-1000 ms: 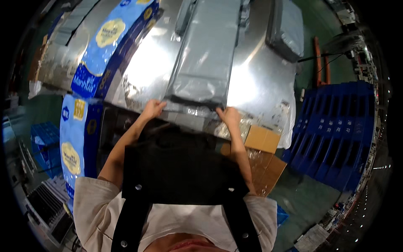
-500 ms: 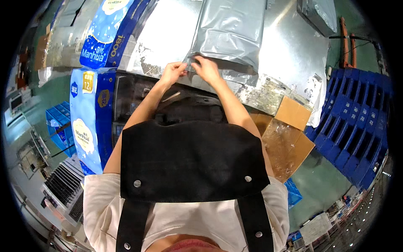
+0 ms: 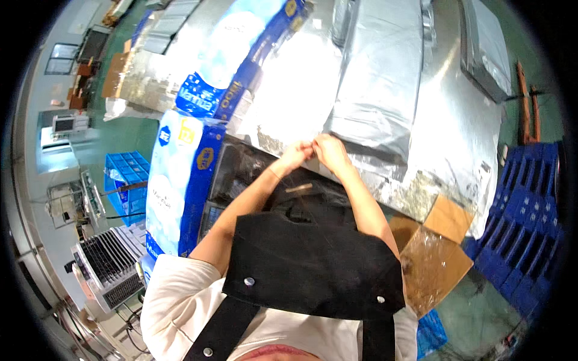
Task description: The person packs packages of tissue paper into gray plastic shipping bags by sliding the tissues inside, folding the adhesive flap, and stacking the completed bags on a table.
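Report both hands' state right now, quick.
Left hand: fingers curled; can't tell if closed on anything.
Right hand: fingers curled by the near corner of the grey bag; hold can't be told.

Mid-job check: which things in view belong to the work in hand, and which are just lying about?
Seems part of the job:
- grey package, its near left corner close to the left hand and right hand
- metal table under it

Apparently lying about:
- blue packs
- open cardboard box
- blue pallets
- blue crate
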`<state>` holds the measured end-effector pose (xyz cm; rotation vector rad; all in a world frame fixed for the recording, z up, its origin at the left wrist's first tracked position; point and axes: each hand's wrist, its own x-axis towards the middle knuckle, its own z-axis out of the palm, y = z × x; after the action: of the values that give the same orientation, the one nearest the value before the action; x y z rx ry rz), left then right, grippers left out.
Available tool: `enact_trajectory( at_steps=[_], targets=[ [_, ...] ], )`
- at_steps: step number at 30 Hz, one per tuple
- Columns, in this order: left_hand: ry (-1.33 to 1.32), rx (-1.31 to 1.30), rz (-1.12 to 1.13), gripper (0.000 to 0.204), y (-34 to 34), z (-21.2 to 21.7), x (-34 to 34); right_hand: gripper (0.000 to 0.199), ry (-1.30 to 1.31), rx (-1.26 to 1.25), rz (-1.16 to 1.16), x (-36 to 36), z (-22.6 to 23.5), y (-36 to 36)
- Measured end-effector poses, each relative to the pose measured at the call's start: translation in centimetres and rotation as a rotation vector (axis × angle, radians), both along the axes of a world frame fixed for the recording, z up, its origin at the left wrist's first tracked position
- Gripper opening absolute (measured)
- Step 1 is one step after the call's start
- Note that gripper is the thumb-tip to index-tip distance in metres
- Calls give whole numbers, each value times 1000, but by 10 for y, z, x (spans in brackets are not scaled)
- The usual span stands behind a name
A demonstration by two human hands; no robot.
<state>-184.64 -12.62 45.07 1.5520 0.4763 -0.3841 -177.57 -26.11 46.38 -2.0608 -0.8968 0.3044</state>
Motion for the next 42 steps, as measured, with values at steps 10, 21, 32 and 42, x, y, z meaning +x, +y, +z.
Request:
enact_trajectory(
  at_steps=[10,21,32,42],
  targets=[
    [99,-312,241,10,9,-3,-7,5,-85,-99,281,-38,24,-68],
    [-88,1021,-204,23,79,27,12,32,1102,198,-601,-125,33,-356],
    [-803,1218,-1209,23,35,49,83,17,-409,-547,311,75,31,-213],
    [-96,494,-870,24,53,68,216,23,342,-604,-183,196,37,-167]
  ],
)
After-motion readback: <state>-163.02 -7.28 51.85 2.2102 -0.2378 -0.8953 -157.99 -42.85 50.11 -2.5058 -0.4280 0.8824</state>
